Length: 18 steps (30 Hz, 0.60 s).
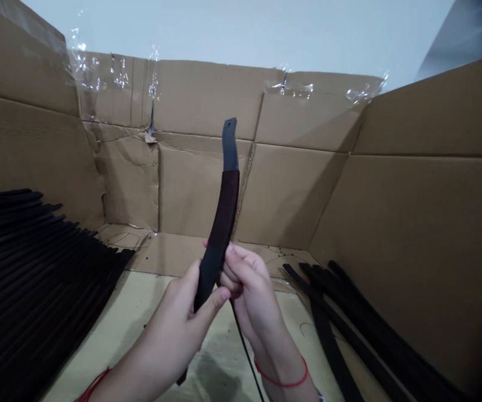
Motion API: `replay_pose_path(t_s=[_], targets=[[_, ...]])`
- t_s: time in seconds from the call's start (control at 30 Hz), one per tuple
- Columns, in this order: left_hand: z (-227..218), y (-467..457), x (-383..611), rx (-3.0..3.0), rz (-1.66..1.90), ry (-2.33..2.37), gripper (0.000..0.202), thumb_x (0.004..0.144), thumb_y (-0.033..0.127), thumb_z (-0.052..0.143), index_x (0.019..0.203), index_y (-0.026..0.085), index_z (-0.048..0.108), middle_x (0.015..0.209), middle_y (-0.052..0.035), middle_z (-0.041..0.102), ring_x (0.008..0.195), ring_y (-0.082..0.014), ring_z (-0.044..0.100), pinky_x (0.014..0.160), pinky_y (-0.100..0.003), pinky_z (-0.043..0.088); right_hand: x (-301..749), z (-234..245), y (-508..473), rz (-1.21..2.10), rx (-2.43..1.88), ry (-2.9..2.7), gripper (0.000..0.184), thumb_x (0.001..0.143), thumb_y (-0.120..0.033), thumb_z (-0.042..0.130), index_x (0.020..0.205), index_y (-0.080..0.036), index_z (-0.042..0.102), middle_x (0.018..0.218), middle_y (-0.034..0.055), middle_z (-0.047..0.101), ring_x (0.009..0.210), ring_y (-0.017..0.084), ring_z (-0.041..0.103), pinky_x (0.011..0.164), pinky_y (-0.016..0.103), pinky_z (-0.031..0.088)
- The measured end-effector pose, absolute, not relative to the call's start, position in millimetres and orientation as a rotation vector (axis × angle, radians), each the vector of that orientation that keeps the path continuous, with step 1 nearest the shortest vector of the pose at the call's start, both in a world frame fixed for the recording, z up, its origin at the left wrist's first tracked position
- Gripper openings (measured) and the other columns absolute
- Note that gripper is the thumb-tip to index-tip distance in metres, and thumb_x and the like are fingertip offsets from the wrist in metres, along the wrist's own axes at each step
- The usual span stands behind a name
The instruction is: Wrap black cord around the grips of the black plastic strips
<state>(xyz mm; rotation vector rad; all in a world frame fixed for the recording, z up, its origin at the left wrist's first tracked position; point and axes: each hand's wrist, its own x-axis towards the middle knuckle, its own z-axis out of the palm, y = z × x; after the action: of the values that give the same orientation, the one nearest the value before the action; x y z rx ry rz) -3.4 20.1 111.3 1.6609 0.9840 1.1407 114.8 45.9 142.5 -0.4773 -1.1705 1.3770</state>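
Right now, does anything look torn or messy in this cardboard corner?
Yes. The cardboard back wall has a torn split near its top, patched with clear tape. The black strips on the right also lie crossed and jumbled, while the stack on the left sits in neat rows.

Place: A makeshift hand-assembly station, workshop in character, boxed in by walls of corrugated cardboard (412, 223).
Construction: Cardboard panels, creased and patched, joined with clear packing tape (115, 72).
Work surface: A pale board (115, 329), scuffed and flecked with dark scraps, lies between the cardboard walls.
Batch stock: Stacked black strips (23, 251) fan out in overlapping rows on the left; more black strips (350, 318) lie on the right, signs of repeated piecework.
Handwork: The left hand (169, 329) and right hand (251, 296) grip a black curved strip (220, 234), partly covered in dark wrapping.
Backdrop: A plain pale wall (224, 28) rises behind.
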Motion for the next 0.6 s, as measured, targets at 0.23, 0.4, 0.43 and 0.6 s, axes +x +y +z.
replay_pose_path(t_s=[0.23, 0.4, 0.43, 0.6], targets=[[110, 19, 1, 1.728, 1.130, 1.046, 0.040, 0.097, 0.046, 0.050, 0.125, 0.018, 0.045, 0.056, 0.0076, 0.039, 0.039, -0.0062, 0.033, 0.038, -0.014, 0.026, 111, 142, 44, 1.376, -0.439, -1.061, 0.021, 0.079, -0.030, 0.072, 0.075, -0.010, 0.068, 0.050, -0.0108, 0.017, 0.045, 0.004, 0.008, 0.040, 0.019, 0.008], [105, 21, 5, 1.699, 1.146, 1.001, 0.034, 0.096, 0.043, 0.053, 0.117, 0.017, 0.048, 0.060, 0.0066, 0.043, 0.043, -0.0068, 0.041, 0.041, -0.014, 0.032, 114, 141, 47, 1.376, -0.435, -1.067, 0.022, 0.080, -0.032, 0.073, 0.076, -0.011, 0.069, 0.051, -0.0106, 0.017, 0.045, 0.004, 0.008, 0.039, 0.018, 0.010], [105, 23, 5, 1.674, 1.147, 0.954, 0.035, 0.094, 0.043, 0.056, 0.117, 0.017, 0.047, 0.065, 0.0055, 0.046, 0.045, -0.0068, 0.044, 0.043, -0.015, 0.035, 116, 141, 48, 1.379, -0.435, -1.107, 0.023, 0.080, -0.033, 0.072, 0.076, -0.011, 0.070, 0.051, -0.0105, 0.017, 0.045, 0.004, 0.009, 0.038, 0.018, 0.009], [109, 26, 1, 1.511, 1.144, 0.769, 0.040, 0.088, 0.046, 0.067, 0.106, 0.015, 0.051, 0.071, 0.0041, 0.047, 0.051, -0.0049, 0.046, 0.047, -0.013, 0.038, 124, 141, 53, 1.296, -0.452, -1.327, 0.027, 0.087, -0.038, 0.066, 0.088, -0.011, 0.073, 0.051, -0.0094, 0.019, 0.045, 0.004, 0.012, 0.040, 0.019, 0.008]])
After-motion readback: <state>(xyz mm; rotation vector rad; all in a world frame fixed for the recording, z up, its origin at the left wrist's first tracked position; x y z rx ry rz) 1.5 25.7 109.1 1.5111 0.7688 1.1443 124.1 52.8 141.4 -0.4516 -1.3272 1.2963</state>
